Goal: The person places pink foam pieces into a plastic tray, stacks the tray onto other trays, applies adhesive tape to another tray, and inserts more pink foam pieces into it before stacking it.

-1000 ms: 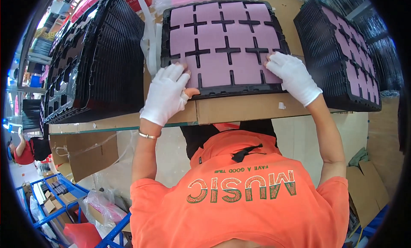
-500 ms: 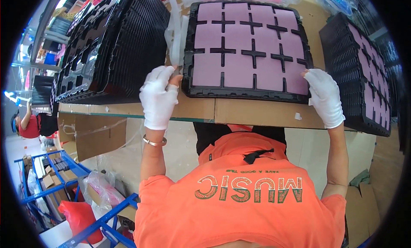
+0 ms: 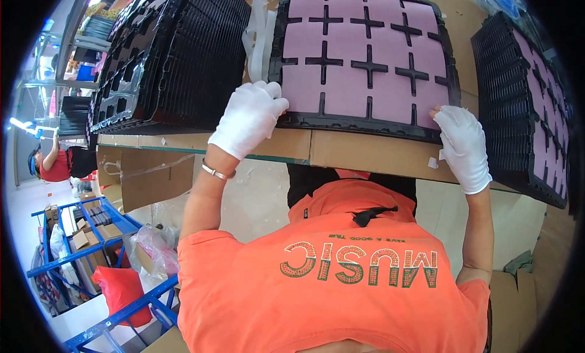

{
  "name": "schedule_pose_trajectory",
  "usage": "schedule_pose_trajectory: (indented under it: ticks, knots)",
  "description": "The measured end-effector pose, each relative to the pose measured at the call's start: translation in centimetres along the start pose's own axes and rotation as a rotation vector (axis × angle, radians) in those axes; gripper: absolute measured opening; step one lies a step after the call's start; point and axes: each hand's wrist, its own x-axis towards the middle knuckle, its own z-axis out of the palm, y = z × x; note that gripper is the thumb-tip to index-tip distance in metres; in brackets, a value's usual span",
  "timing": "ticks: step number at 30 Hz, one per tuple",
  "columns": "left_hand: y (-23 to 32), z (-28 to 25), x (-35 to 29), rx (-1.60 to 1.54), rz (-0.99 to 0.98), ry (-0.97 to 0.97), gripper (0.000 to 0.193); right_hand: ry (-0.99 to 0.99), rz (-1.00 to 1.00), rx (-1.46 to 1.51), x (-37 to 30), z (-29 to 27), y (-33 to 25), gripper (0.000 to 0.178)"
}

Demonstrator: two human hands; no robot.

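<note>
A black plastic tray (image 3: 365, 125) lies on the cardboard-covered table in front of me, with pink sheet pieces (image 3: 345, 91) in it between black cross-shaped dividers. My left hand (image 3: 247, 118), in a white glove with bare fingertips showing, is closed at the tray's near left corner. At the near right corner, my right hand (image 3: 464, 147), gloved alike, has its fingers bent over the rim, with a fingertip by the corner pink piece. The undersides of both grips are hidden.
A tall stack of black trays (image 3: 201, 54) stands at the left, and another stack (image 3: 503, 88) with pink inserts at the right. White strips (image 3: 257, 39) lie beside the middle tray. Behind me at left are a blue rack (image 3: 131, 310) and a red bag (image 3: 122, 292). Another person (image 3: 55, 164) stands far left.
My left hand has turned inward and closed at the tray's left corner. My right hand stays at the right corner. The whole view has shifted slightly.
</note>
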Motion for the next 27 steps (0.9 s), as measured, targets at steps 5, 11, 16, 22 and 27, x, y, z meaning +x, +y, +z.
schedule_pose_trajectory:
  ticks: [5,11,16,22,27]
  knots:
    - [0.3,-0.4,1.1,0.096,0.095,-0.113,0.003,0.035,-0.009,-0.002,-0.3,0.3,0.2,0.030]
    - [-0.1,-0.8,1.6,0.003,0.056,-0.014,0.003,0.057,0.005,0.026,-0.7,0.5,0.5,0.028]
    - [0.9,-4.6,2.2,0.022,0.014,0.068,0.006,0.073,0.012,0.047,-1.0,0.6,0.7,0.028]
    - [2.0,-5.9,1.1,0.027,-0.024,-0.028,0.009,0.087,0.016,0.055,-0.8,0.2,0.4,0.030]
    - [1.5,-3.7,1.8,0.079,0.016,0.193,0.017,0.123,0.010,0.050,-0.6,-1.0,0.4,0.036]
